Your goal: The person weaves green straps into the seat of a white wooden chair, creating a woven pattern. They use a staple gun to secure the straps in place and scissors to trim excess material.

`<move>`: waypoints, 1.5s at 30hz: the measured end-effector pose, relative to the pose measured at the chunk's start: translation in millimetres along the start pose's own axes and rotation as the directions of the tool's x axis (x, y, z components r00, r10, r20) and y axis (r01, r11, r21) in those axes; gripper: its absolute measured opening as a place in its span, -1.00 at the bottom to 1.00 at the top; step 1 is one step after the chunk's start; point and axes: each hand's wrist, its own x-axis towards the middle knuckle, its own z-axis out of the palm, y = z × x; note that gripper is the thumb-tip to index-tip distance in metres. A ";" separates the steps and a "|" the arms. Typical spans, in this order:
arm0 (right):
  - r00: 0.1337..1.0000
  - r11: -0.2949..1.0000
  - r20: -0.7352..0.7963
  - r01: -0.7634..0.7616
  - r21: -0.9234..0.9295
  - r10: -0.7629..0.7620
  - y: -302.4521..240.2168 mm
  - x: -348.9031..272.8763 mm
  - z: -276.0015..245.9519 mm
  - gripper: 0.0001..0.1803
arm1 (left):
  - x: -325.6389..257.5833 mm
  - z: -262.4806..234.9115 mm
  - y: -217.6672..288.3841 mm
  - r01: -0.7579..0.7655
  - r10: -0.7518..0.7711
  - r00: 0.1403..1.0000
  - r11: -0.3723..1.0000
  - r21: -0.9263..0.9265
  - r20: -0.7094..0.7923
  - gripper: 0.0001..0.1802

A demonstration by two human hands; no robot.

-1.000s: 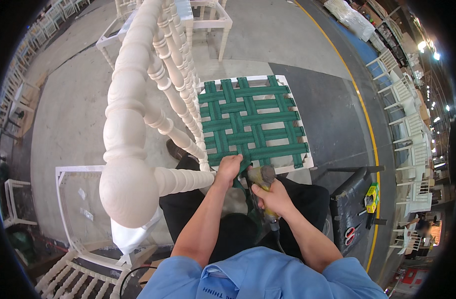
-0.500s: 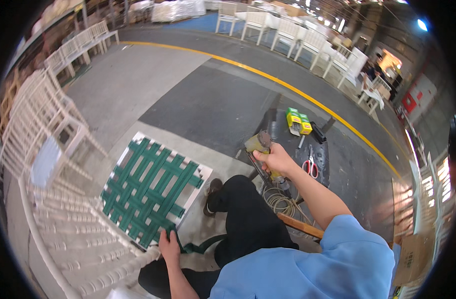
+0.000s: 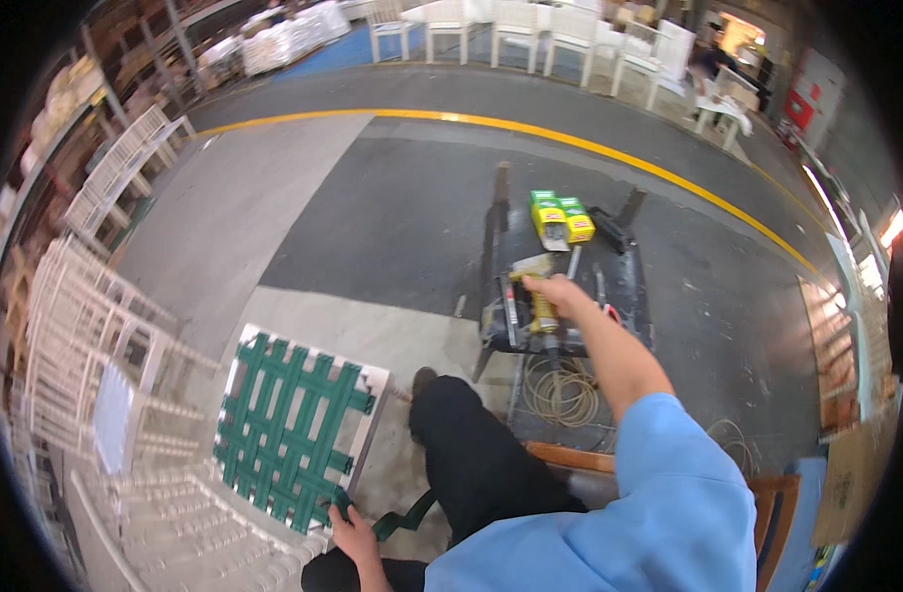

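My left hand (image 3: pixel 355 536) is closed on the loose end of a green webbing strap (image 3: pixel 407 518), at the near corner of a white chair seat frame (image 3: pixel 373 395). Green webbing (image 3: pixel 289 405) is woven criss-cross over this seat. The strap trails from my hand toward my black-trousered leg. My right hand (image 3: pixel 560 294) grips a yellow hand-held power tool (image 3: pixel 544 314), over the near side of a low black table (image 3: pixel 511 232); whether the tool rests on it I cannot tell. My forearm partly covers red-handled scissors (image 3: pixel 611 314) there.
Green-and-yellow boxes (image 3: pixel 562 225) and a black tool (image 3: pixel 612 232) lie on the table. Below it is a coiled beige hose or cord (image 3: pixel 562 393). White spindle chairs (image 3: pixel 96 316) crowd the left; others line the back behind a yellow floor line (image 3: pixel 451 116). A person (image 3: pixel 710 67) is far right.
My view has turned to the right. My right hand has lowered the yellow tool toward the near side of the black table. My left hand stays on the strap at the seat corner.
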 end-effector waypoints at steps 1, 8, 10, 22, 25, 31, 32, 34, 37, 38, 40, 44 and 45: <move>0.981 0.873 -0.166 0.011 -0.488 -0.105 -3.9 -3.6 -8.8 -0.30 | -0.4 1.3 0.7 -0.050 0.049 0.998 0.998 -0.039 -0.036 -0.52; 0.878 0.472 -0.271 -0.059 -0.880 -0.395 18.6 -70.2 -76.9 -0.27 | -3.4 -6.7 -3.0 0.123 -0.123 0.992 0.991 -0.049 -0.001 -0.52; 0.917 0.500 -0.271 -0.095 -0.861 -0.293 35.4 -70.7 -85.8 -0.15 | -3.5 -10.0 -3.8 0.125 -0.127 0.992 0.988 -0.087 -0.012 -0.52; 0.978 0.981 -0.076 0.188 -0.049 -0.192 40.5 -96.9 -104.2 -0.48 | 7.8 -42.2 -27.1 0.639 -0.322 0.769 0.356 -0.682 0.552 -0.67; 0.898 0.890 0.051 0.439 -0.120 -0.437 25.4 -128.4 -44.0 -0.47 | 17.7 -53.0 -30.7 0.644 -0.273 0.745 0.056 -0.763 0.608 -0.74; 0.308 0.111 0.788 0.949 -0.296 -0.533 5.9 -178.4 157.1 -0.26 | 47.1 -68.0 -25.8 0.634 -0.336 0.678 -0.181 -0.751 0.654 -0.81; 0.140 -0.005 0.861 0.987 -0.163 -0.489 8.6 -187.6 192.1 -0.25 | 48.9 -69.9 -24.4 0.608 -0.283 0.718 -0.190 -0.771 0.636 -0.80; 0.017 -0.156 0.960 0.986 -0.063 -0.279 15.7 -200.5 254.4 -0.28 | 51.1 -72.5 -21.6 0.607 -0.311 0.715 -0.168 -0.777 0.626 -0.80; -0.102 -0.317 0.992 0.946 0.074 -0.075 27.0 -204.8 323.0 -0.34 | 49.9 -76.5 -21.4 0.620 -0.290 0.722 -0.131 -0.773 0.628 -0.74; -0.089 -0.372 0.995 0.923 0.095 0.034 30.8 -203.4 339.3 -0.35 | 49.6 -77.5 -22.3 0.607 -0.246 0.744 -0.141 -0.782 0.622 -0.73; -0.235 -0.413 0.972 0.883 0.222 0.018 38.1 -199.6 365.7 -0.38 | 50.6 -78.5 -24.4 0.630 -0.264 0.722 -0.130 -0.765 0.639 -0.71; -0.237 -0.438 0.963 0.857 0.270 0.131 51.1 -196.7 396.2 -0.45 | 52.7 -79.6 -24.1 0.635 -0.199 0.743 -0.090 -0.767 0.639 -0.71; -0.324 -0.442 0.943 0.836 0.324 0.079 53.1 -197.6 402.3 -0.48 | 52.3 -79.5 -21.4 0.624 -0.223 0.748 -0.083 -0.777 0.625 -0.71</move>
